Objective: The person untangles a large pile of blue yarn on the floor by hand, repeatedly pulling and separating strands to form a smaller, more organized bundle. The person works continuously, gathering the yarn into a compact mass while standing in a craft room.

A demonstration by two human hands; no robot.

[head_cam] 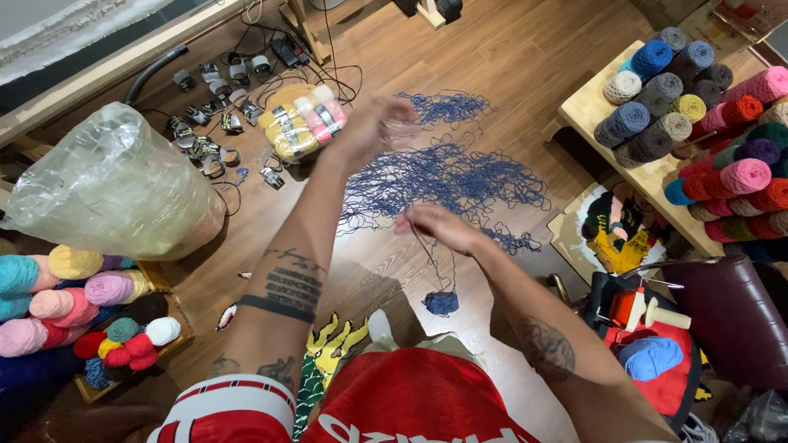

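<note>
Blue yarn point(443, 176), loose and tangled on the wood floor point(525, 57), strand running to both hands.
Small wound ball point(442, 303) lay nearest, below the right hand point(439, 227), which pinched the strand; left hand point(379, 123) was raised and motion-blurred, grip closed on yarn as far as could be judged. Risk: a sharp pull could knot the far loops or roll the ball away. Strand between the hands hard to trace.
</note>
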